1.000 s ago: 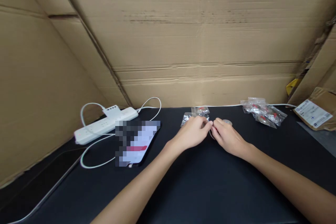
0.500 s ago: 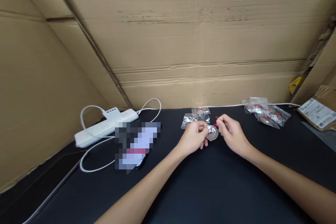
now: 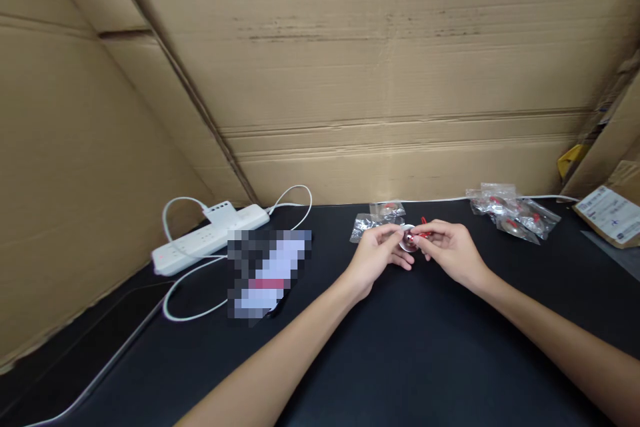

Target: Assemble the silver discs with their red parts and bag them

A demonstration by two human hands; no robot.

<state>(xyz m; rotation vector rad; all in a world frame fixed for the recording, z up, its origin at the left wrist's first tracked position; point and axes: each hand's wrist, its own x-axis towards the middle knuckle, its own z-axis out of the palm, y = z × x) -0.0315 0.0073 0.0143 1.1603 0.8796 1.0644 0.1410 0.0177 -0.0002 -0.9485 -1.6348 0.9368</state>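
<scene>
The grip of the left hand [image 3: 376, 255] is a narrow pinch on the rim of a round silvery disc [image 3: 406, 247], while the right hand [image 3: 454, 247] pinches a red cord [image 3: 424, 221] close against its face. The disc sits between both hands over the dark tabletop [image 3: 425, 360], near some clear packets [image 3: 362, 225]. To me, the step looks like working the cord at the disc's middle, which calls for a steady left hold and fine right-hand fingerwork.
</scene>
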